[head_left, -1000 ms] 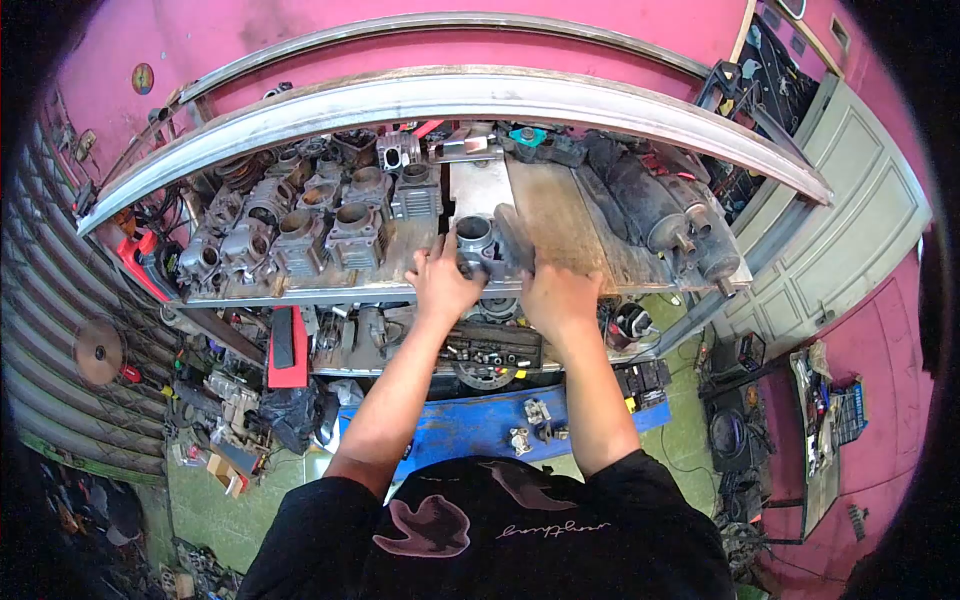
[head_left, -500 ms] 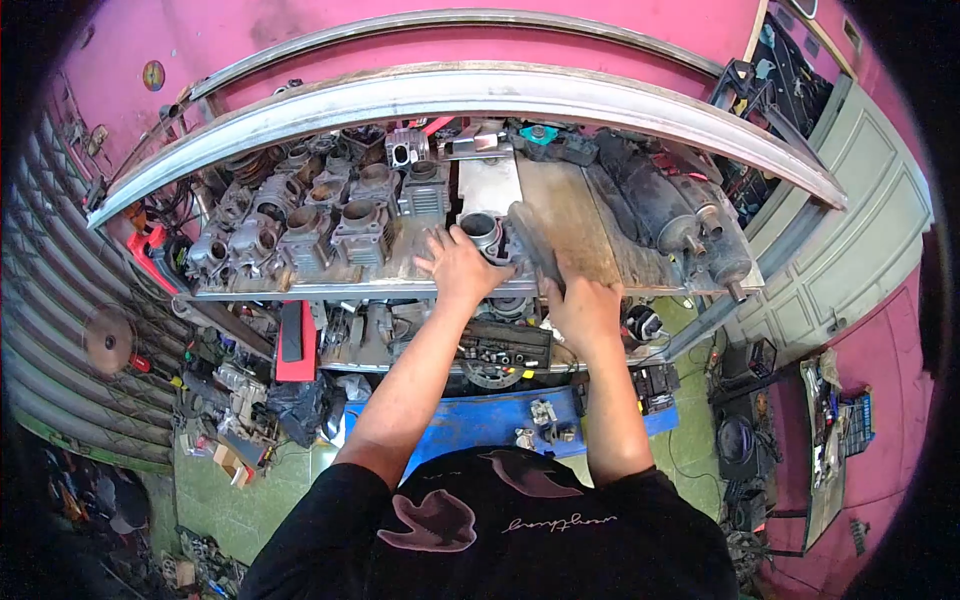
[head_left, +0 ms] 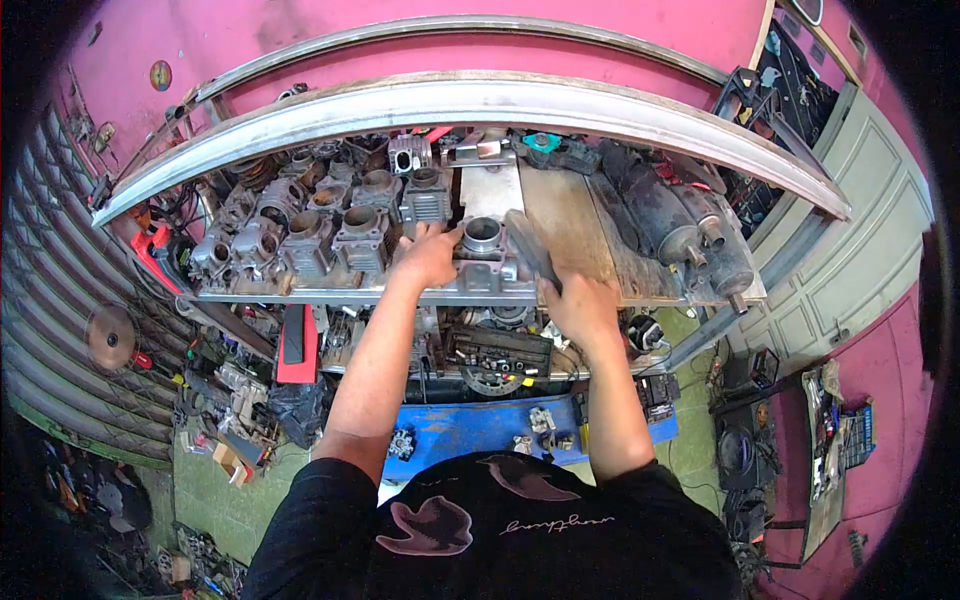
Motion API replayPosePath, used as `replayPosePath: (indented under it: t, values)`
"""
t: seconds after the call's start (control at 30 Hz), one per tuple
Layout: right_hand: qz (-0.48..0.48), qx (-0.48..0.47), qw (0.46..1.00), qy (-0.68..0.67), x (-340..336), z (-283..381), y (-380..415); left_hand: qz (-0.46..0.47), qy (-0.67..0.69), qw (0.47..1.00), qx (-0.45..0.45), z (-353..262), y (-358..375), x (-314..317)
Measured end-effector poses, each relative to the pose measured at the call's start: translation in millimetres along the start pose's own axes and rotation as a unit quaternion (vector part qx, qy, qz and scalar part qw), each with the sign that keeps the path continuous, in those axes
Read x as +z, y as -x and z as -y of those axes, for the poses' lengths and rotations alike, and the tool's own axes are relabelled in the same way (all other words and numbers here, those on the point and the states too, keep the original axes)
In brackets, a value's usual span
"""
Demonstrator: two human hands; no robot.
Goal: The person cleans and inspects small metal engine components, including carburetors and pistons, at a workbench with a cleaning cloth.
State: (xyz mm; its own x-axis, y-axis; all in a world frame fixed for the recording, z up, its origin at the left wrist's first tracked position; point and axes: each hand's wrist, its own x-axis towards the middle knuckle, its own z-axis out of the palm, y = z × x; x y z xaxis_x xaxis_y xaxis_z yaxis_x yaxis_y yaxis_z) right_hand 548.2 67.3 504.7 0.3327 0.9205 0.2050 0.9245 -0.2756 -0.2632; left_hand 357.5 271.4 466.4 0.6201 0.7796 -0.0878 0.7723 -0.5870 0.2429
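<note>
An engine cylinder block [head_left: 484, 238] with a round bore on top stands near the shelf's front edge. My left hand [head_left: 428, 256] rests to its left, fingers spread, the index fingertip close to the block's side. In my right hand [head_left: 582, 302] is a long, flat grey-brown object [head_left: 530, 246], slanting up and left along the block's right side; I cannot tell its kind. Left of my left hand sits another cylinder block [head_left: 360, 238], with a finned block [head_left: 425, 195] behind it.
Several more cylinder blocks [head_left: 307, 240] fill the left of the shelf [head_left: 565, 200]. Exhaust mufflers [head_left: 680, 235] lie on the right. A metal beam [head_left: 480, 95] crosses above. Below are a tray of tools [head_left: 500, 348] and a blue surface [head_left: 470, 420] with metal parts.
My left hand has moved left, off the front of the cylinder block, uncovering it. The right hand keeps the long grey object at nearly the same spot.
</note>
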Motion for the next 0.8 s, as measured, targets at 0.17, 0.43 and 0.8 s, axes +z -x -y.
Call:
replayPosePath:
  t: [0.17,0.43,0.8]
  values:
    - [0.025,0.019,0.999,-0.022,32,3,-52,-0.088,0.168,0.981,-0.047,3,-14,58]
    - [-0.089,-0.032,0.994,-0.050,33,-8,1,-0.175,0.189,0.966,-0.035,-14,8,47]
    - [-0.005,0.014,0.998,-0.065,24,-14,-26,-0.051,0.154,0.987,0.019,15,3,23]
